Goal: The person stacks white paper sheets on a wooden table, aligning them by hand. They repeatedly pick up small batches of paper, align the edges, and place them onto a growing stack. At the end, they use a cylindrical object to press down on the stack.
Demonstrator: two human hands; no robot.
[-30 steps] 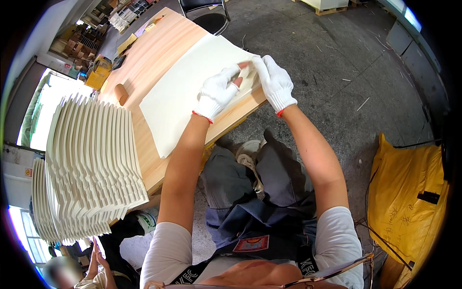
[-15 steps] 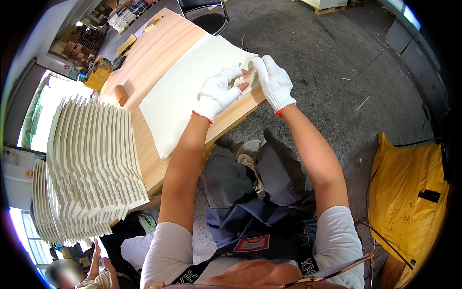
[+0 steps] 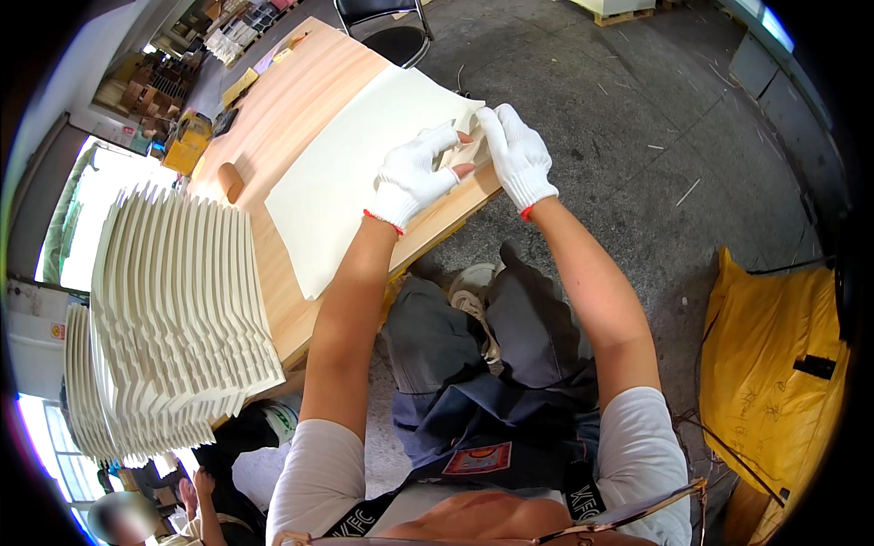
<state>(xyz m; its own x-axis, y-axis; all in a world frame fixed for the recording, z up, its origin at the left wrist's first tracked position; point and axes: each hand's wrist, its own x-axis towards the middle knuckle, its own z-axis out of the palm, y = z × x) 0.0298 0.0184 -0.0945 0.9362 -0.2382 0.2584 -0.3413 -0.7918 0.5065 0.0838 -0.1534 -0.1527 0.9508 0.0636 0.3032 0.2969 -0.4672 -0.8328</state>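
A large off-white sheet (image 3: 323, 173) of paper or thin card lies on the wooden table, its right end creased and partly raised. My left hand (image 3: 414, 173), in a white knit glove with thumb and forefinger tips bare, rests on the sheet near that end. Its thumb and forefinger are apart, beside the creased flaps. Against the sheet's right end lies my right hand (image 3: 517, 153), also gloved, its fingers stretched out and side by side. Its palm side is hidden, and so is part of the flap under it.
Tall stacks of folded off-white sheets (image 3: 182, 309) stand at the table's left. On the table (image 3: 314, 64) lie a brown curved piece (image 3: 229, 182) and a yellow box (image 3: 188, 143). A black chair (image 3: 397, 41) stands beyond, a yellow bag (image 3: 769, 350) at right. Another person's hands (image 3: 196, 491) show lower left.
The flaps at the sheet's right end have shifted slightly between my hands. Both hands stay almost in place. At lower left the other person's hands have moved.
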